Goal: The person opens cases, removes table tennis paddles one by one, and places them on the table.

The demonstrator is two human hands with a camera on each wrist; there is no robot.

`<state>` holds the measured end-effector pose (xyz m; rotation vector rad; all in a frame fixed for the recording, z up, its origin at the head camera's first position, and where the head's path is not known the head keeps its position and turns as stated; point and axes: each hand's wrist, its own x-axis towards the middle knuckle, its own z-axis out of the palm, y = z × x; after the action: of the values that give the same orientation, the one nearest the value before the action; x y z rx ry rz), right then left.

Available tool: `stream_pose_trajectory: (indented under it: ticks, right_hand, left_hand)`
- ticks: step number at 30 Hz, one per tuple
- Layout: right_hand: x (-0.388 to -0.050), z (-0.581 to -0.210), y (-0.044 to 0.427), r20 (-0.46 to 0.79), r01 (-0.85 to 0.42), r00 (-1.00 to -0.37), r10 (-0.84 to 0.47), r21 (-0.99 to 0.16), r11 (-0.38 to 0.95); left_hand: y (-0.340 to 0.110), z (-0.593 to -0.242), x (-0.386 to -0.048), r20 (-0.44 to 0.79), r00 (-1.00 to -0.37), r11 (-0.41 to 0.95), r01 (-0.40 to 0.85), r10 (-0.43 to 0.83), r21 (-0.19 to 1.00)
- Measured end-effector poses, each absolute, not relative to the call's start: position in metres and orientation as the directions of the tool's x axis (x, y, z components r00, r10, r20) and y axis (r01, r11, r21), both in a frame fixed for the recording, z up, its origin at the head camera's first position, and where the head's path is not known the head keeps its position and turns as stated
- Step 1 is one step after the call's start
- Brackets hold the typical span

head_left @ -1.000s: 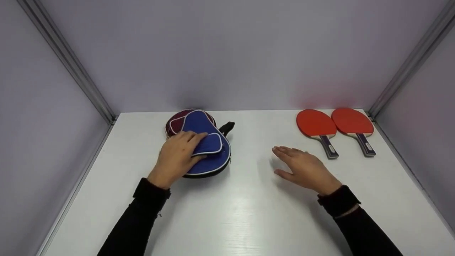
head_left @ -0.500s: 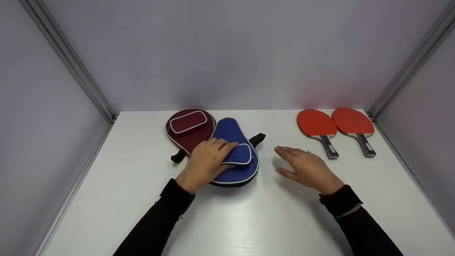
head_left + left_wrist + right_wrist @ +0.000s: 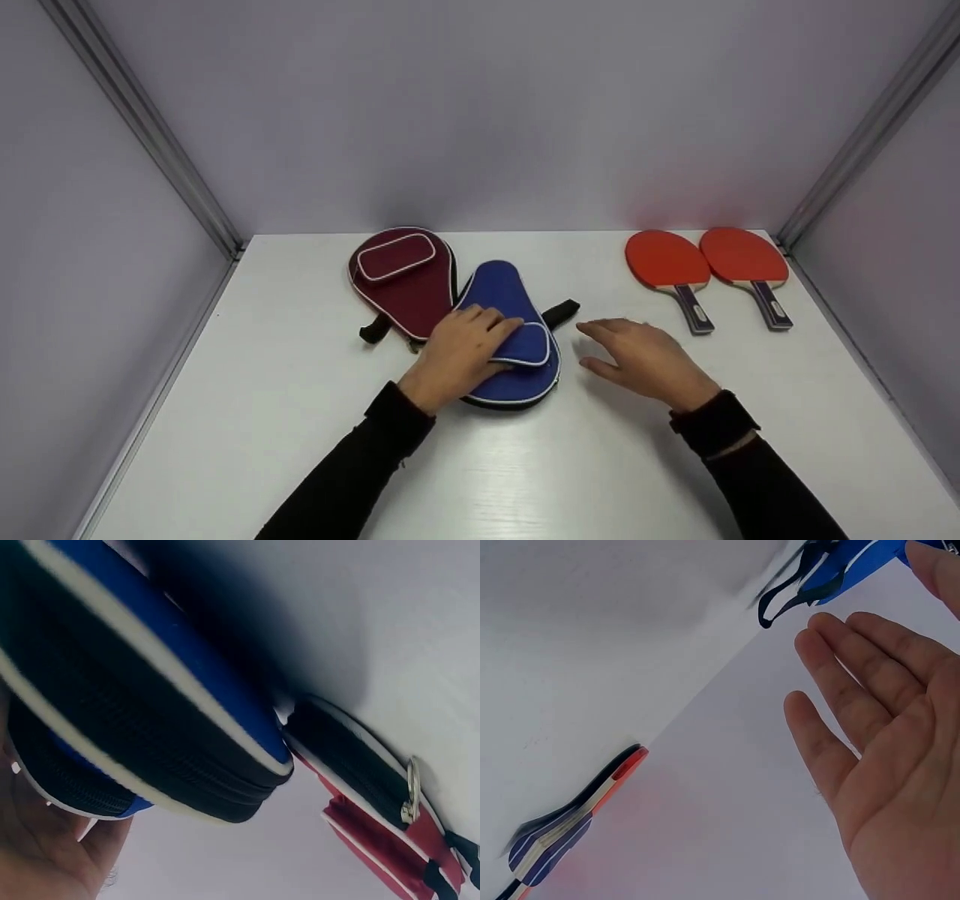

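Observation:
A blue paddle-shaped case [image 3: 510, 384] with white piping and a black strap sits mid-table. My left hand [image 3: 459, 360] grips its raised pocket, fingers over the top and thumb at the near side. In the left wrist view the fingers of that hand [image 3: 49, 847] wrap the pocket, beside the zipped black side of the blue case [image 3: 142, 712]. My right hand [image 3: 649, 364] hovers just right of the blue case, fingers extended and holding nothing; its palm [image 3: 900, 757] shows in the right wrist view, near the black strap [image 3: 780, 607].
A dark red case [image 3: 409, 289] lies at the back left, close against the blue one. Two red paddles [image 3: 667, 259] [image 3: 744, 255] lie side by side at the back right, handles toward the front. Grey-white walls surround the white table [image 3: 285, 420] at back and sides.
My left hand has carried the blue case rightward and nearer the front, off the dark red case, which is now uncovered. The right hand has stayed nearly still.

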<state>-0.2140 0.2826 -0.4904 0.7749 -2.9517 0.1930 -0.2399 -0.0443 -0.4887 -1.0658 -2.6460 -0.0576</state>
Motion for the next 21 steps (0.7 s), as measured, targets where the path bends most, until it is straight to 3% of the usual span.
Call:
stream_pose_trajectory:
  ticks: [5,13,21]
  right_hand:
    - [-0.213,-0.496,0.276,0.123,-0.525,-0.849,-0.514,-0.085,0.847]
    - [-0.211,-0.499,0.269,0.154,-0.581,-0.809,-0.568,-0.059,0.812]
    - [-0.211,-0.494,0.268,0.142,-0.574,-0.815,-0.561,-0.068,0.816]
  left_hand:
    - [-0.043,-0.488,-0.240,0.251,-0.698,0.730,0.681,0.671,-0.056]
    - [-0.052,-0.476,-0.237,0.112,-0.729,0.725,0.684,0.675,0.081]
    - [-0.044,-0.480,-0.236,0.119,-0.716,0.705,0.699,0.688,0.121]
